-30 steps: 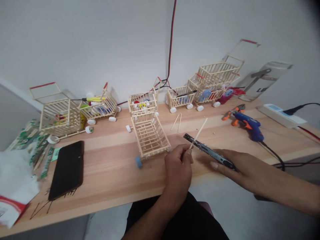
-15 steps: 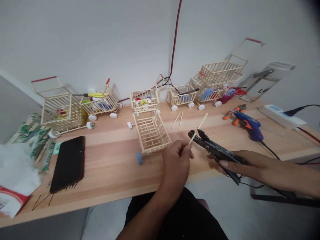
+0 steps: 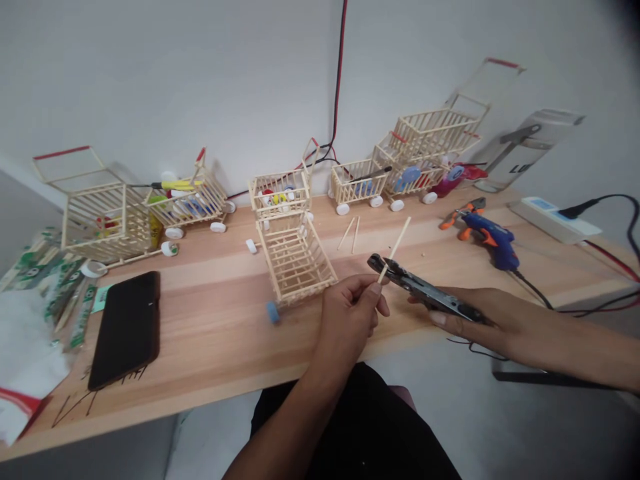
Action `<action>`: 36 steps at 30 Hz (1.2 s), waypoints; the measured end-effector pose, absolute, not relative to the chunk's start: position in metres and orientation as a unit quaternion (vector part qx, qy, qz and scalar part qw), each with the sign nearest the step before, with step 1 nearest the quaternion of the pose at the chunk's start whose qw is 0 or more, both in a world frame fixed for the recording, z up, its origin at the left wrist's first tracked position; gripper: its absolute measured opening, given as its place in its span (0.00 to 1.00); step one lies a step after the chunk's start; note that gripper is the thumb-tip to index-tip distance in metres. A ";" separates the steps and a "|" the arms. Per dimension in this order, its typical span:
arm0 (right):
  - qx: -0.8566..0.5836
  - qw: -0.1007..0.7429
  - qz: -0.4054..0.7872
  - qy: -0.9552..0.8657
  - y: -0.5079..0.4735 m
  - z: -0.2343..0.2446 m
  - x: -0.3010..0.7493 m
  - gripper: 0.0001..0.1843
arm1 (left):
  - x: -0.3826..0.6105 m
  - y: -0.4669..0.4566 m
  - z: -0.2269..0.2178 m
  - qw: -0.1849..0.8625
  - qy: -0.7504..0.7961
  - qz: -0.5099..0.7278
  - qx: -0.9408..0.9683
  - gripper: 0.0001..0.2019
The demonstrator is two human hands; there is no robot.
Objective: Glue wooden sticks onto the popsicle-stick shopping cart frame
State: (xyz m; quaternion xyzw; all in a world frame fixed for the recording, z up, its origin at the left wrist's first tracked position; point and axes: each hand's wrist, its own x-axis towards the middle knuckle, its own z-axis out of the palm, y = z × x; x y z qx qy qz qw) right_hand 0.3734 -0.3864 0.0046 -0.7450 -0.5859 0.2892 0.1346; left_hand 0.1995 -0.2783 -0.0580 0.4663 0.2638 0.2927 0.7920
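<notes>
My left hand point(image 3: 350, 313) pinches a thin wooden stick point(image 3: 397, 243) that slants up to the right over the wooden table point(image 3: 210, 333). My right hand point(image 3: 480, 317) grips black pliers point(image 3: 417, 288) by the handles. The jaws of the pliers are closed around the stick just above my left fingertips. A small unfinished stick cart point(image 3: 295, 260) with a blue wheel point(image 3: 272, 311) lies tipped on the table just left of my left hand.
Several finished stick carts point(image 3: 357, 183) stand along the wall. A black phone point(image 3: 127, 327) lies at the left beside packets of sticks point(image 3: 65, 293). A blue glue gun point(image 3: 493, 240), orange-handled pliers, a white power strip point(image 3: 555, 220) and cables sit at the right. Two loose sticks point(image 3: 350, 233) lie mid-table.
Half a second ago the pliers' jaws were apart beside the stick; now they are closed on it. Both hands stay in nearly the same place.
</notes>
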 end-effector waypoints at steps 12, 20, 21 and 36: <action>-0.729 0.114 0.331 -0.588 -0.388 -0.008 0.381 0.25 | 0.203 -0.278 -0.057 0.790 0.285 0.278 0.466 0.09; -0.735 0.123 0.315 -0.588 -0.389 -0.014 0.380 0.24 | 0.203 -0.277 -0.057 0.769 0.295 0.283 0.492 0.08; -0.736 0.122 0.311 -0.588 -0.389 -0.014 0.380 0.24 | 0.202 -0.277 -0.057 0.767 0.296 0.283 0.494 0.08; -0.738 0.139 0.068 -0.657 -0.398 -0.028 0.373 0.22 | 0.199 -0.282 -0.062 0.706 0.276 0.340 0.557 0.09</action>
